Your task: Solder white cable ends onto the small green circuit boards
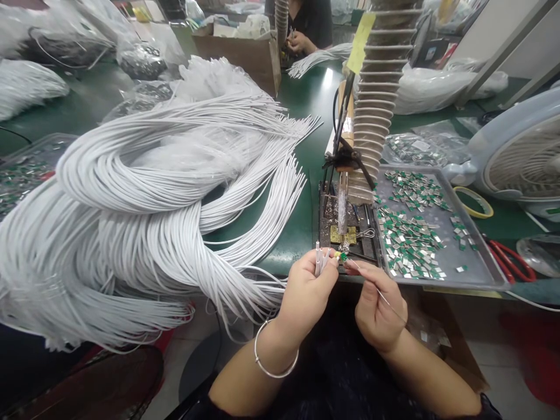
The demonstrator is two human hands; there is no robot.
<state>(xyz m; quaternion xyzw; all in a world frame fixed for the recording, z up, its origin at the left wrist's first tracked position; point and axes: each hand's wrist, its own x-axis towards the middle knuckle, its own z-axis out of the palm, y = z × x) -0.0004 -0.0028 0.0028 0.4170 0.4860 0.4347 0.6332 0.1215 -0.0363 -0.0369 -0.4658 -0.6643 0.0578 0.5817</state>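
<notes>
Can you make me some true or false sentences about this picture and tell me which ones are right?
1. The left hand pinches short white cable ends, and a thin silver bangle circles its wrist. True.
2. The huge bundle of thin white cables lies on the floor. False: it lies on a green workbench, with ends hanging over the edge.
3. A grey metal tray holds small green-and-silver pieces. True.
4. The round pale fan stands left of the tray. False: it stands to the right.
5. The right hand is empty. False: it holds a thin straight wire.
</notes>
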